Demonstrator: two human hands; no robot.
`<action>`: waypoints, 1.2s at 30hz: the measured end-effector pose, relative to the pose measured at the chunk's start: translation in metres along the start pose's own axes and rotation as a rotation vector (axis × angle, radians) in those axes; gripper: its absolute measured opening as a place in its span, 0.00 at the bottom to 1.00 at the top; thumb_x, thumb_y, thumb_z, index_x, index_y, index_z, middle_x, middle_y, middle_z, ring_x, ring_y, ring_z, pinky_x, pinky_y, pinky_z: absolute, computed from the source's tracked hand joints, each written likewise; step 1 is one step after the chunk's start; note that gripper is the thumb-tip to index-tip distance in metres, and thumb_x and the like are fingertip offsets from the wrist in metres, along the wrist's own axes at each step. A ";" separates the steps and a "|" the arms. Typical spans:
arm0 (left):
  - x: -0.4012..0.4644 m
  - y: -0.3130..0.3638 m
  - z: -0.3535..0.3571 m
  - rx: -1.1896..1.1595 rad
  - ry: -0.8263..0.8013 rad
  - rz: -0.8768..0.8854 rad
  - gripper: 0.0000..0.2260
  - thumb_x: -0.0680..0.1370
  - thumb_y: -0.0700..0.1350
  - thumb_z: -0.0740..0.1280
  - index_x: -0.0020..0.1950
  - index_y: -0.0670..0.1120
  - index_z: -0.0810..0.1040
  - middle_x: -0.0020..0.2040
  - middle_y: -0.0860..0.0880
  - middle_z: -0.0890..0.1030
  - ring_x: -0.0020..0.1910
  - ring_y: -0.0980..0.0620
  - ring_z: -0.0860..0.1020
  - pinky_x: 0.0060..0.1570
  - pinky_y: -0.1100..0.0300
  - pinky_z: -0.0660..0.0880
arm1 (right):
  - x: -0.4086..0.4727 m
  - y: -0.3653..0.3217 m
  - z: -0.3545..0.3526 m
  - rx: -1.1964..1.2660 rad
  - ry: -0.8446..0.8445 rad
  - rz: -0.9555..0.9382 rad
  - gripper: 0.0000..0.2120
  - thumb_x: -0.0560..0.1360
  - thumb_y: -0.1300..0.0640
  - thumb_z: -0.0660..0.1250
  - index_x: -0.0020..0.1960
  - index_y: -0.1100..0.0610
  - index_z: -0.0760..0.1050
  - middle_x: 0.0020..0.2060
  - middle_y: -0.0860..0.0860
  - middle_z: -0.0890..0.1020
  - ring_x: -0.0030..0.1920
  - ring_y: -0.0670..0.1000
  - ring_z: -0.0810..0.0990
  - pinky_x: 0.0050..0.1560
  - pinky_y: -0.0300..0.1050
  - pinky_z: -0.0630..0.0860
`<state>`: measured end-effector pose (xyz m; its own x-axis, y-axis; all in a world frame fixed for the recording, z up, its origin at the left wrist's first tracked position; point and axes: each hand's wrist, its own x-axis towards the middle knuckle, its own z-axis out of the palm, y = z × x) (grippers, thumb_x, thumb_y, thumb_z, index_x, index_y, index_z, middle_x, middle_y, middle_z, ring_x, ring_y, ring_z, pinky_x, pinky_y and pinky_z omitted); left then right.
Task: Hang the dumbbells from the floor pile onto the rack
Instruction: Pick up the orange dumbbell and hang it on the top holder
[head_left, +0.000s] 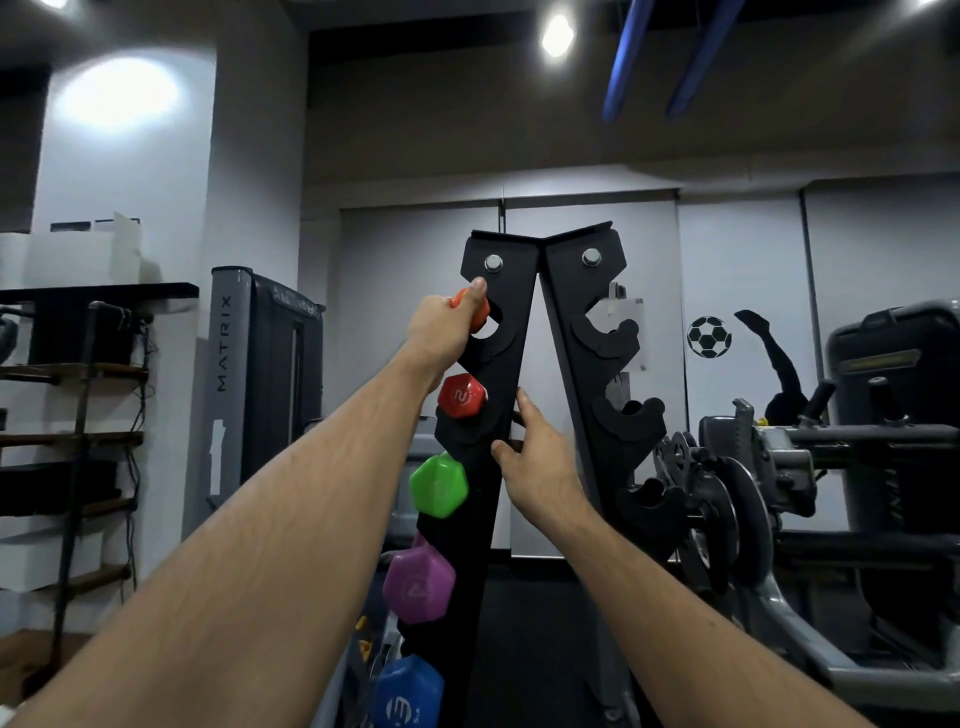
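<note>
A tall black A-shaped dumbbell rack (511, 332) stands in front of me. My left hand (444, 327) grips an orange dumbbell (479, 313) at the top cradle of the rack's left upright. Below it hang a red dumbbell (461, 396), a green dumbbell (439, 486), a purple dumbbell (418, 584) and a blue dumbbell (408, 693). My right hand (535, 462) rests on the inner edge of the left upright, level with the red dumbbell, holding the frame. The cradles on the right upright (597, 338) carry nothing. The floor pile is out of view.
A grey Matrix machine (260, 384) stands to the left behind the rack. Dark wooden shelves (78, 441) line the far left wall. A plate-loaded weight machine (779, 493) crowds the right side. A white wall with a football decal (709, 336) is behind.
</note>
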<state>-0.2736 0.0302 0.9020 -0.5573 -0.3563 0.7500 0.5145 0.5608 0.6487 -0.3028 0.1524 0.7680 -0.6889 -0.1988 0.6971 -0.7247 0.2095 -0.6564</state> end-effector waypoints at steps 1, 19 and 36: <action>0.000 -0.001 0.002 0.005 0.019 0.003 0.28 0.81 0.64 0.61 0.49 0.37 0.80 0.40 0.44 0.77 0.40 0.50 0.75 0.45 0.54 0.72 | 0.000 0.001 -0.001 -0.005 -0.005 -0.002 0.36 0.81 0.64 0.65 0.83 0.46 0.55 0.71 0.48 0.76 0.56 0.47 0.84 0.51 0.37 0.81; 0.008 -0.001 -0.009 0.127 -0.213 0.092 0.26 0.79 0.61 0.66 0.53 0.37 0.84 0.50 0.41 0.86 0.53 0.46 0.84 0.58 0.54 0.78 | 0.000 0.009 -0.002 0.043 -0.030 -0.019 0.38 0.82 0.66 0.64 0.84 0.45 0.52 0.76 0.47 0.71 0.57 0.47 0.83 0.46 0.29 0.77; -0.013 -0.005 0.003 0.023 -0.165 0.063 0.15 0.83 0.56 0.64 0.58 0.44 0.77 0.48 0.50 0.82 0.48 0.54 0.81 0.41 0.68 0.74 | -0.002 0.006 -0.001 -0.014 0.001 -0.029 0.37 0.81 0.64 0.65 0.83 0.44 0.54 0.71 0.50 0.77 0.62 0.53 0.82 0.63 0.48 0.81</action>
<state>-0.2711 0.0342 0.8889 -0.6248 -0.1936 0.7564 0.5374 0.5961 0.5965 -0.3059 0.1555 0.7625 -0.6679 -0.2039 0.7158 -0.7438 0.2170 -0.6322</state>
